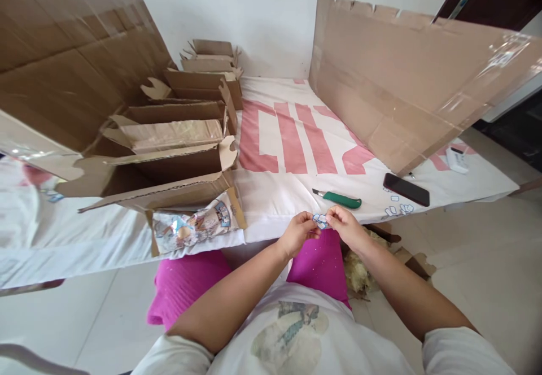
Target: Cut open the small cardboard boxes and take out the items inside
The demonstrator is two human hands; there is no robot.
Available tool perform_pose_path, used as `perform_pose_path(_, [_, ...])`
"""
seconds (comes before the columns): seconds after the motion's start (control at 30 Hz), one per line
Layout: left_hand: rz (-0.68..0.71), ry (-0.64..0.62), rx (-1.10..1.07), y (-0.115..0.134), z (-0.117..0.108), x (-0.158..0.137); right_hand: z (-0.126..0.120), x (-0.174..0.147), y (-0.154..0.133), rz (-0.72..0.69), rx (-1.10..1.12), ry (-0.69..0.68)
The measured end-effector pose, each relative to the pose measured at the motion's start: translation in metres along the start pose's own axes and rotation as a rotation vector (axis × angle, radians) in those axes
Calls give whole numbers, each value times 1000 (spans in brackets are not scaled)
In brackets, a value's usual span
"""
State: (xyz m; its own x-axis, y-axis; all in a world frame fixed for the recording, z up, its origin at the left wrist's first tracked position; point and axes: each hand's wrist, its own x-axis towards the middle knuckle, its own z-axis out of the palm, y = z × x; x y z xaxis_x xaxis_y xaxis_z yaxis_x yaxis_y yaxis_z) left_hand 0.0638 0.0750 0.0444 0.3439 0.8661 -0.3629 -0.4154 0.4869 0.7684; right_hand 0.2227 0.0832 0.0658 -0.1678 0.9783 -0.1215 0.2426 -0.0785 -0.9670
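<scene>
While the left hand (pixel 300 232) pinches small flat blue-and-white pieces (pixel 319 220) below frame centre, the right hand's (pixel 345 225) fingers grip them too.

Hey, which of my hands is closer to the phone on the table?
Right. Your right hand is left of the phone and closer to your body; your left hand is farther left, beyond the right one.

Black phone (pixel 406 189) on tablecloth (pixel 275 191), tall cardboard panel (pixel 398 81) just behind
</scene>
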Motion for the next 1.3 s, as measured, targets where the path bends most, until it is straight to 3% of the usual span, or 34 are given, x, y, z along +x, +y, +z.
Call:
perform_pose_path(0.17, [-35,35,-57,-5,-4,-2,0,-2,2,-46,7,120])
perform_pose_path(0.5, [-38,34,-87,-8,-2,-5,12,-3,12,-48,-55,146])
perform_pose_path(1.03, [70,-10,14,-8,1,-13,15,-3,12,-41,-79,-66])
perform_pose_path(1.17, [136,-22,82,-7,-2,-18,-28,11,7,23,-273,105])
perform_pose_path(1.3, [138,21,131,-5,-10,-20,-116,35,6,138,-444,345])
